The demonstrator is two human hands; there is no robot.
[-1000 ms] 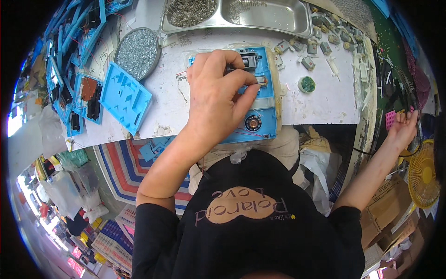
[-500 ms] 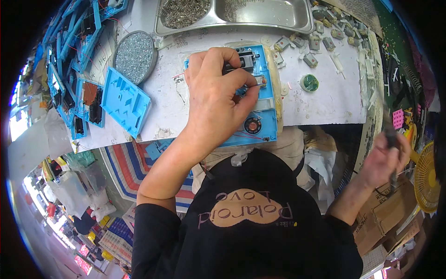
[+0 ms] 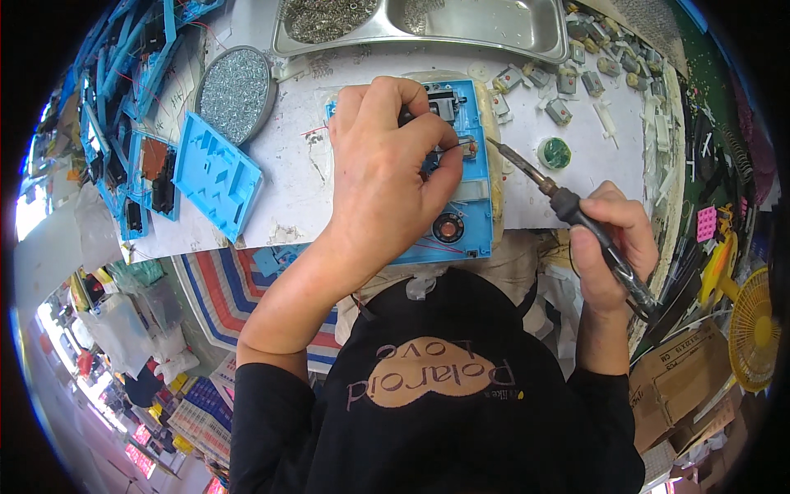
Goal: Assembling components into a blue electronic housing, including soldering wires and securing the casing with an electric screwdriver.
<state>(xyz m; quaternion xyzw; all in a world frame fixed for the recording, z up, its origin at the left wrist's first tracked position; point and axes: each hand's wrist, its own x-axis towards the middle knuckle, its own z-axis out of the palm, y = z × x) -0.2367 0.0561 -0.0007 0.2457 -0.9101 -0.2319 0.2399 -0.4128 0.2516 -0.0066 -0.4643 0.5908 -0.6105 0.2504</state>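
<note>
A blue plastic housing (image 3: 477, 198) lies on the table, with a round speaker (image 3: 448, 228), a dark block and a small motor-like part (image 3: 469, 149) in it. Over its left half rests my left hand (image 3: 391, 152), thumb and forefinger pinched on a thin wire that reaches toward the small part. The palm hides much of the housing. My right hand (image 3: 613, 239) grips a soldering iron (image 3: 568, 206) by its dark handle. The iron's tip points up-left, just right of the small part, apparently apart from it.
A round dish of small metal screws (image 3: 239, 95) and a blue cover (image 3: 216, 177) sit left, beside piled blue housings (image 3: 123, 90). A steel tray (image 3: 485, 37) holds springs at the back. Small grey motors (image 3: 568, 81) and a green-filled tub (image 3: 554, 153) lie right; a yellow fan (image 3: 753, 329) stands far right.
My right hand has brought the soldering iron from the far right up and left to the housing's right side. My left hand keeps its pinch and has hardly moved.
</note>
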